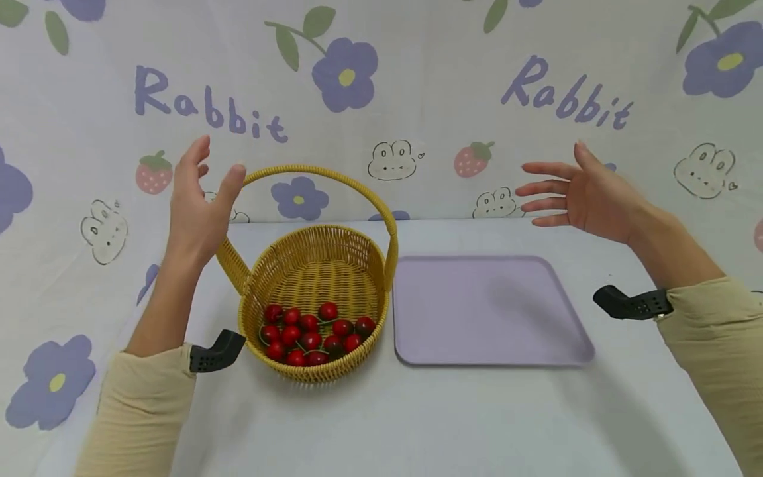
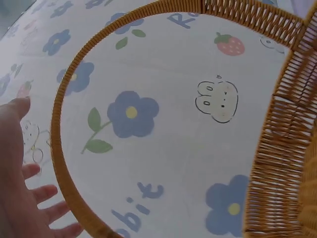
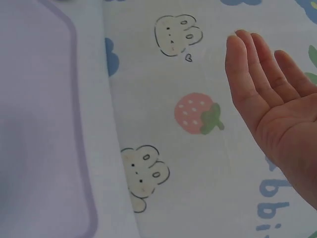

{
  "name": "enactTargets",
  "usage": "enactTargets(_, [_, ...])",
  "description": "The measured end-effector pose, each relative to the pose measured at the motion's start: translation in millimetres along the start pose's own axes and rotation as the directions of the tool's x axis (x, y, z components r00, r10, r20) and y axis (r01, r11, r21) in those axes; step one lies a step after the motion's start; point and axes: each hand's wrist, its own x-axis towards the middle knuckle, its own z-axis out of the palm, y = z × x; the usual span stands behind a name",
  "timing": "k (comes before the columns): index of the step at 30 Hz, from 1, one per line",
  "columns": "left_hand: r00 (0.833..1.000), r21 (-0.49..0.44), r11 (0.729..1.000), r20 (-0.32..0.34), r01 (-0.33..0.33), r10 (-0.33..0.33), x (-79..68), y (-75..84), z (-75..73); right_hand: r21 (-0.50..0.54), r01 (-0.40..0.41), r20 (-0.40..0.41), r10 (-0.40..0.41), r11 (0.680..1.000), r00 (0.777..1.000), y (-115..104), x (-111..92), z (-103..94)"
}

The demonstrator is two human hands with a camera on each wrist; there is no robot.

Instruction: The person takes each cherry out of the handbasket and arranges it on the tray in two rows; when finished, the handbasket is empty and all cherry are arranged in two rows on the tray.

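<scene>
A yellow wicker basket (image 1: 316, 374) with a tall arched handle (image 1: 310, 171) stands on the white table. Several dark red cherries (image 1: 290, 334), some with green stems, lie in the near part of it. My left hand (image 1: 199, 205) is raised at the handle's left side, fingers spread and holding nothing; in the left wrist view the hand (image 2: 25, 173) appears beside the handle (image 2: 58, 114). To the basket's right lies a flat lilac tray (image 1: 483, 311) with nothing on it. Above and behind its right side hovers my right hand (image 1: 596, 195), palm inward, fingers extended, touching nothing.
Behind the table hangs a pale cloth (image 1: 441, 79) printed with flowers, rabbits and strawberries. A black strap mount (image 1: 217, 351) sits on the left wrist, and a similar mount (image 1: 634, 303) on the right. The white tabletop (image 1: 417, 424) extends in front of the basket and tray.
</scene>
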Motion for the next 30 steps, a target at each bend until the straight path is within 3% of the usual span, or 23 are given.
enactTargets(5, [1.000,-0.049,0.998,0.002,0.031,-0.031,-24.8,-30.1,0.9,-0.022,-0.038,0.059,0.039,0.999,0.997,24.4,12.1,10.0])
enactTargets(13, [0.983,-0.107,0.980,0.091,0.170,-0.160,-51.0,-84.2,5.3,-0.024,-0.148,0.025,0.148,0.989,0.989,63.1,28.5,27.3])
enactTargets(17, [0.962,-0.115,0.971,0.202,0.209,-0.183,-60.1,-115.6,8.9,-0.043,-0.183,0.027,0.184,0.982,0.983,82.1,37.5,36.5])
enactTargets(20, [0.936,-0.092,0.964,0.276,0.250,-0.217,-66.6,-132.8,13.9,-0.123,-0.204,0.011,0.207,0.971,0.978,94.3,43.9,45.9])
enactTargets(24, [0.906,-0.089,0.949,0.338,0.302,-0.256,-71.1,-141.8,20.2,-0.224,-0.227,0.011,0.235,0.948,0.972,108.4,54.8,63.4])
enactTargets(30, [0.875,-0.160,0.920,0.403,0.358,-0.270,-71.0,-142.8,30.2,-0.267,-0.282,0.025,0.299,0.922,0.954,126.0,79.7,91.8])
